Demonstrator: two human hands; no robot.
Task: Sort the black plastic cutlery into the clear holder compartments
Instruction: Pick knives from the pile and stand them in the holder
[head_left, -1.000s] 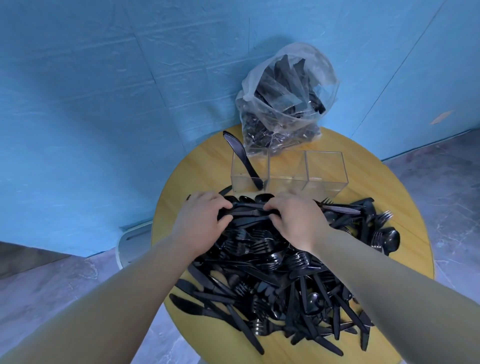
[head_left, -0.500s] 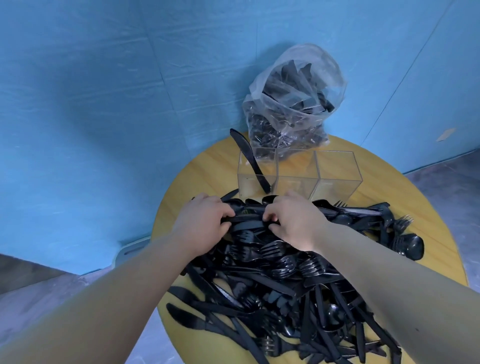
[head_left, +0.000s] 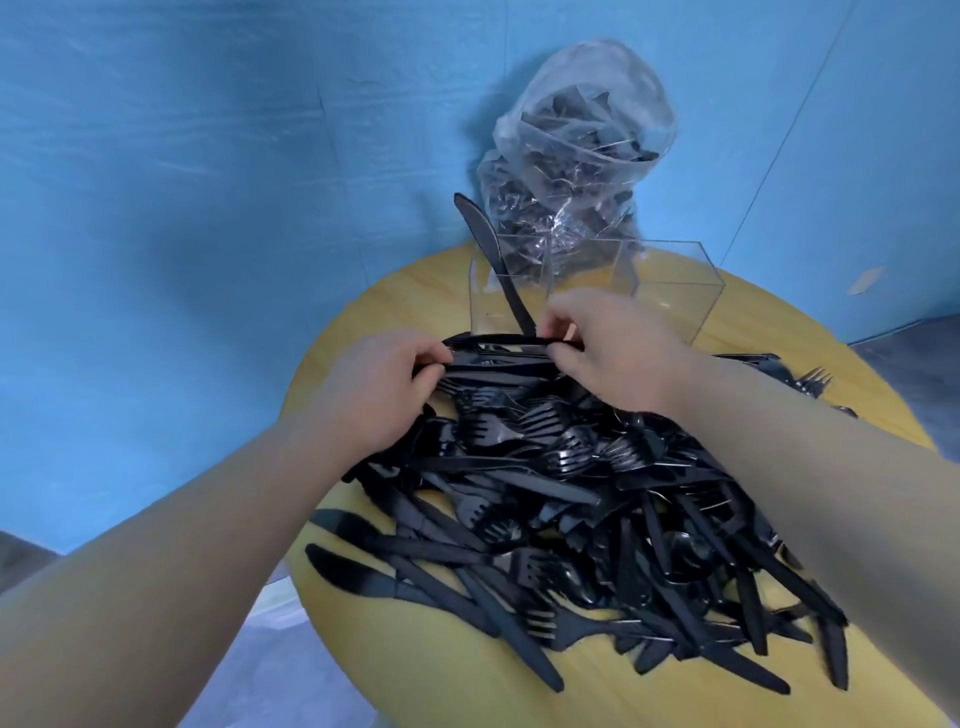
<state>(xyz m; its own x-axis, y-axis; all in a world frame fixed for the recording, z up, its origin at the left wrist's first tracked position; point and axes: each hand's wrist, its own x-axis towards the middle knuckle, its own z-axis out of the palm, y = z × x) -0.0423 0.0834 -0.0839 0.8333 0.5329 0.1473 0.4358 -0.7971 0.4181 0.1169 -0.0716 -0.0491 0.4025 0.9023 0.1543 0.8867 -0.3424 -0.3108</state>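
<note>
Most of the cutlery (head_left: 597, 499) still heaps the counter (head_left: 519, 696) at centre frame, below the holder (head_left: 670, 291), where one knife (head_left: 493, 265) stands. My left hand (head_left: 374, 395) and right hand (head_left: 613, 343) each pinch an end of a bundle (head_left: 498, 353); I should square it, lift level, then drop it beside that knife.

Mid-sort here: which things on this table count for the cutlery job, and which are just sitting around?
For the job:
- left hand and right hand, both gripping a bundle of black knives
- pile of loose cutlery
- clear holder, with one knife standing in its left compartment

Lying about:
- plastic bag holding more black cutlery, behind the holder
- round wooden table
</note>
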